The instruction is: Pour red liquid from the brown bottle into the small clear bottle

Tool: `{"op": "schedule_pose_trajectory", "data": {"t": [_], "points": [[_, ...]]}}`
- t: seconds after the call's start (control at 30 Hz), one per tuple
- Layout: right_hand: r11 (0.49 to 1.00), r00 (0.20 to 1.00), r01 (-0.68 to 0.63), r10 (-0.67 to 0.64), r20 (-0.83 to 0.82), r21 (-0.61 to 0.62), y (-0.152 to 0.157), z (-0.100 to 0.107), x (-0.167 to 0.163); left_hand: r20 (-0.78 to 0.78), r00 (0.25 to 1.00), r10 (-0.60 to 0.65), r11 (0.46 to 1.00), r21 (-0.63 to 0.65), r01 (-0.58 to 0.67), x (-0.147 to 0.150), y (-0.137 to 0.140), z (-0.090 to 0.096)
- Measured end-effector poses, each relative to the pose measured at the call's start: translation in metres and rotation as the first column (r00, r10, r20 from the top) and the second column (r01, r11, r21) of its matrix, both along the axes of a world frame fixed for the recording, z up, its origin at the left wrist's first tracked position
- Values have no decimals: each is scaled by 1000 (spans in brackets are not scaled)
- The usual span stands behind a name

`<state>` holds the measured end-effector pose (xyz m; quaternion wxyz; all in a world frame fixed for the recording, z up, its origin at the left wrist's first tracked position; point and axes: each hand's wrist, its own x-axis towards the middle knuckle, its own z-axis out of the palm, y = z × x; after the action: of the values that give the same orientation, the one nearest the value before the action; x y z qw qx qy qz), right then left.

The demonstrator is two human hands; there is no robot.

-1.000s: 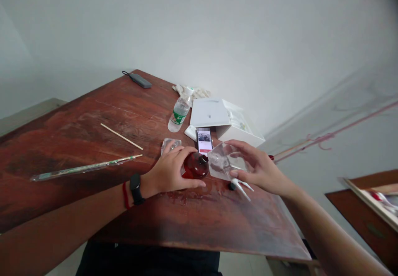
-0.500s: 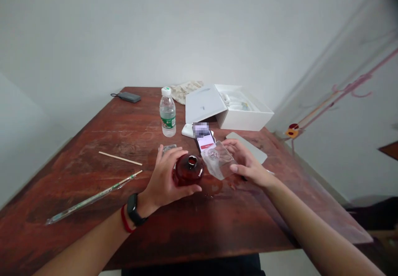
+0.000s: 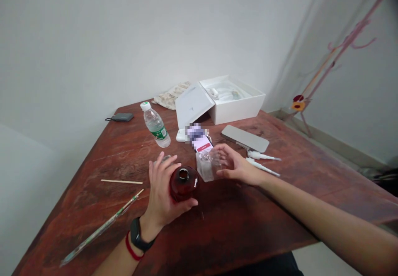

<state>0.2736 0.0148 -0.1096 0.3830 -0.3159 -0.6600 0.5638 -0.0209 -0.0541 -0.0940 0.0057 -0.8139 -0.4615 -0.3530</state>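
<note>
A round, dark reddish-brown glass bottle (image 3: 186, 183) with an open neck stands in front of me. My left hand (image 3: 164, 186) curves around its left side, thumb along the front and the other fingers spread behind. Just right of the bottle is a clear, boxy plastic piece (image 3: 205, 169) with a round feature on top. My right hand (image 3: 232, 166) grips the right side of this piece, fingertips showing through the plastic. Another clear object (image 3: 166, 158) lies partly hidden behind my left fingers.
Behind are a phone (image 3: 201, 141), a water bottle (image 3: 157, 126), an opened white box (image 3: 238, 106) and a cloth (image 3: 171, 96). A grey case (image 3: 245, 138) and two white-handled tools (image 3: 263, 166) lie right. Left are a thin stick (image 3: 121, 181), wrapped chopsticks (image 3: 102, 228) and a grey device (image 3: 121, 117).
The clear plastic piece has gone from tilted to more upright, lower beside the glass bottle. My left hand stays around the bottle. The camera view has turned, and the white-handled tools now show.
</note>
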Motion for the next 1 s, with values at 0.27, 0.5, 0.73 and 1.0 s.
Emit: {"op": "schedule_pose_trajectory", "data": {"t": [0.27, 0.5, 0.73, 1.0], "points": [[980, 962, 148, -174, 210, 135, 0, 4, 1, -14, 999, 32, 999, 29, -31, -1, 2, 0], [954, 918, 170, -244, 311, 247, -2, -4, 1, -1, 997, 71, 996, 49, -71, -3, 7, -1], [943, 919, 118, -222, 325, 310, 5, -12, 3, 35, 997, 64, 993, 97, -67, -4, 12, -1], [930, 901, 90, -229, 369, 358, 5, -9, 6, 56, 996, 75, 989, 126, -82, -6, 14, -1]]}}
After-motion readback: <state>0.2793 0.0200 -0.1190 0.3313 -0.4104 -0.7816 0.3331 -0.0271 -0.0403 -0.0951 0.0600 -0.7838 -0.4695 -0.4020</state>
